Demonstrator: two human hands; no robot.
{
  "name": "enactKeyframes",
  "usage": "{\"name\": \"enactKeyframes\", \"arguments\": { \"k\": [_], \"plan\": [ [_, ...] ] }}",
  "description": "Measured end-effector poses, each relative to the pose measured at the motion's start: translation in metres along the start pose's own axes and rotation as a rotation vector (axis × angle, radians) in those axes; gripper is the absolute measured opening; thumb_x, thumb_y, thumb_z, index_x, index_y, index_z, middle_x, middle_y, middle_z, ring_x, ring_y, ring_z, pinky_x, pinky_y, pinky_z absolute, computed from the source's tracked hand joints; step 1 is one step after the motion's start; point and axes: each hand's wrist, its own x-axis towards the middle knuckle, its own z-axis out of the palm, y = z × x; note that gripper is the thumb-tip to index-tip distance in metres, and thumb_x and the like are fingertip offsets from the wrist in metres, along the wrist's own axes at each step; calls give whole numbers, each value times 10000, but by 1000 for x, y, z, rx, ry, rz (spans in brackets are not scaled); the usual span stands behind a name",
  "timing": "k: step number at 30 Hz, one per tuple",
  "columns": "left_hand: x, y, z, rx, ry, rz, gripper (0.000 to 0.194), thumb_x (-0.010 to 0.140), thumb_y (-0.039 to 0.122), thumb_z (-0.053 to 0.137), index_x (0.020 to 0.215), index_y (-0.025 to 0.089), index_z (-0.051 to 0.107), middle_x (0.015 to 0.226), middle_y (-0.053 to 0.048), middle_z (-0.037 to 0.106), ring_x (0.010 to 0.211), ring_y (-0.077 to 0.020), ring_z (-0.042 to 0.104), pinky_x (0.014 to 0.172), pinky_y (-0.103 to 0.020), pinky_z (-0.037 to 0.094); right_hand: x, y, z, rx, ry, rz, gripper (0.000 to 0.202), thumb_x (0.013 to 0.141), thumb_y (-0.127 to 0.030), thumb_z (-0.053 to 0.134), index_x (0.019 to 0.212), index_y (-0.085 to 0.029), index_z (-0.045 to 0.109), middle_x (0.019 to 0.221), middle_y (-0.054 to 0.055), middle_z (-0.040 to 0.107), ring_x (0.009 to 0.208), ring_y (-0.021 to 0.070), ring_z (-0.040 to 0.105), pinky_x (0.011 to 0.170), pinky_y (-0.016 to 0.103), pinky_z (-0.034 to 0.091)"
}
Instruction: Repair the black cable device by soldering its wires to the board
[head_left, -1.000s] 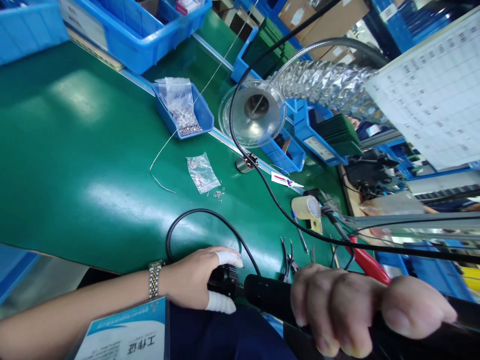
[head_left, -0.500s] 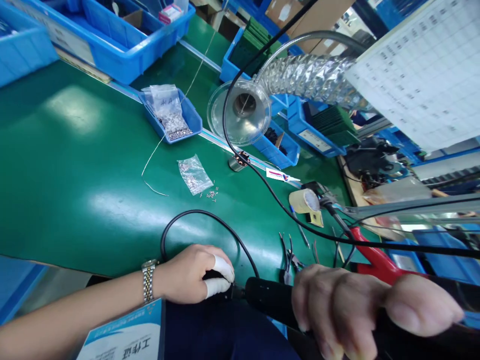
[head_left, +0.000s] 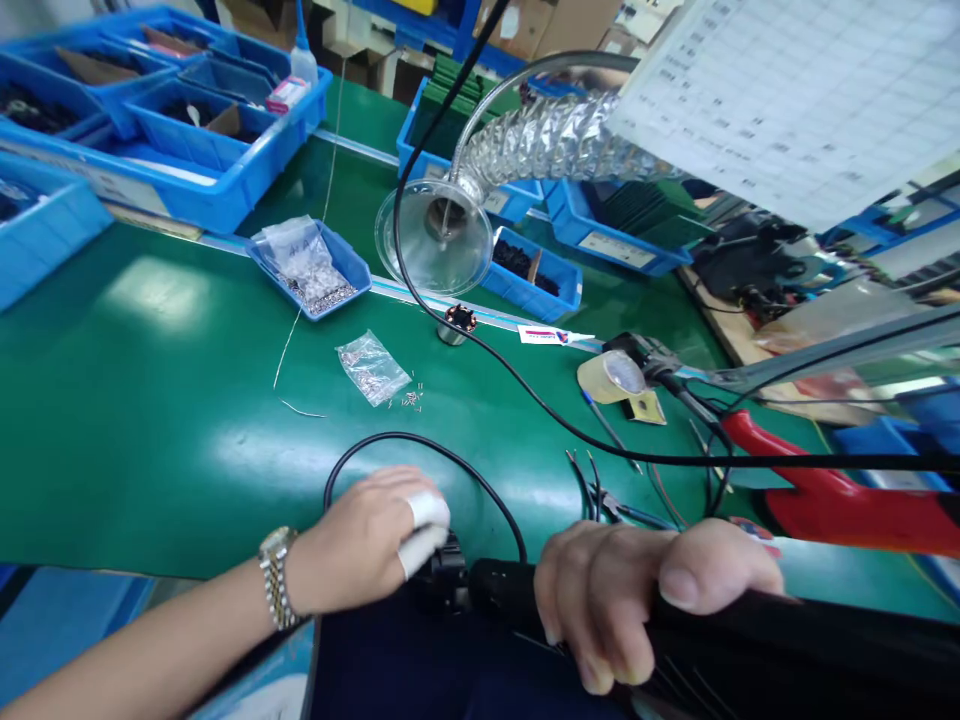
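Observation:
My left hand (head_left: 390,530), with white finger cots on two fingers and a metal watch at the wrist, grips a small black part (head_left: 442,572) at the table's front edge, over my lap. The fingers hide much of this part. My right hand (head_left: 637,590) is wrapped round a long black electric screwdriver (head_left: 501,592). Its front end points left at the part; I cannot tell whether the tip touches a screw. A black cable (head_left: 427,437) loops on the table behind both hands. Beyond it lie loose small screws (head_left: 411,398) beside a clear plastic bag (head_left: 373,368).
A copper-wound motor core (head_left: 456,325) stands under a hanging black cord (head_left: 540,400). A clear funnel on a foil duct (head_left: 555,140) hangs behind. Blue bins (head_left: 247,190) line the back. Pliers (head_left: 622,512), a pen (head_left: 611,418) and a red-handled tool (head_left: 825,490) lie right.
The view has shifted. My right hand and the screwdriver have moved left and away from the camera. The left hand has tilted, and more of the black part shows.

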Motion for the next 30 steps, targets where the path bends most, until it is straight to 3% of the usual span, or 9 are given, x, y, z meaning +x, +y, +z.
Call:
{"name": "enactKeyframes", "arguments": {
  "k": [2, 5, 7, 9, 12, 17, 23, 30],
  "plan": [
    [5, -18, -12, 151, 16, -130, 167, 871, 202, 426, 848, 173, 588, 831, -47, 643, 809, -179, 579, 773, -317, 447, 3, -1, 1, 23, -98, -39, 230, 848, -510, 417, 1006, -409, 550, 538, -44, 619, 464, 151, 632, 507, 281, 503],
    [10, -43, -32, 397, -48, -264, 179, 860, 187, 428, 874, 175, 605, 810, -57, 643, 781, -197, 578, 734, -326, 435, 5, -2, 1, 43, -126, -105, 245, 897, -424, 374, 1084, -385, 527, 571, -13, 621, 518, 158, 648, 542, 297, 519],
    [14, -49, -43, 522, -129, -297, 190, 861, 223, 435, 852, 181, 620, 744, -53, 632, 728, -205, 565, 687, -327, 423, 6, 0, 2, 68, -154, -172, 269, 910, -391, 359, 1133, -368, 508, 570, -2, 607, 517, 165, 646, 529, 304, 523],
    [21, -50, -47, 613, -133, -287, 220, 873, 271, 431, 833, 187, 630, 716, -53, 613, 718, -215, 538, 665, -329, 406, 8, 1, 3, 88, -173, -210, 279, 916, -372, 358, 1162, -370, 490, 571, -4, 593, 514, 167, 644, 513, 306, 522],
    [42, -50, -41, 639, -57, -190, 259, 893, 266, 402, 830, 181, 638, 775, -71, 590, 800, -229, 493, 718, -341, 384, 8, 3, 4, 103, -129, -218, 272, 917, -360, 371, 1162, -382, 487, 575, -14, 583, 505, 157, 637, 508, 297, 519],
    [74, -64, -21, 574, -78, -138, 178, 852, 250, 495, 851, 170, 653, 832, -80, 573, 805, -219, 463, 712, -326, 374, 6, 3, 0, 128, -188, -227, 292, 919, -329, 364, 1178, -345, 497, 575, -4, 561, 530, 164, 639, 528, 313, 524],
    [79, -73, -16, 567, -85, -135, 190, 854, 231, 485, 784, 166, 648, 832, -78, 573, 803, -211, 460, 725, -327, 370, 7, 5, -1, 148, -197, -244, 317, 917, -345, 342, 1191, -324, 500, 554, -6, 520, 508, 162, 615, 518, 319, 514],
    [83, -65, -17, 547, -40, -144, 213, 859, 198, 450, 731, 146, 612, 849, -93, 600, 840, -226, 502, 734, -343, 395, 9, 9, 5, 195, -143, -320, 299, 914, -321, 372, 1181, -315, 507, 543, -24, 479, 463, 140, 574, 481, 275, 492]
  ]
}}
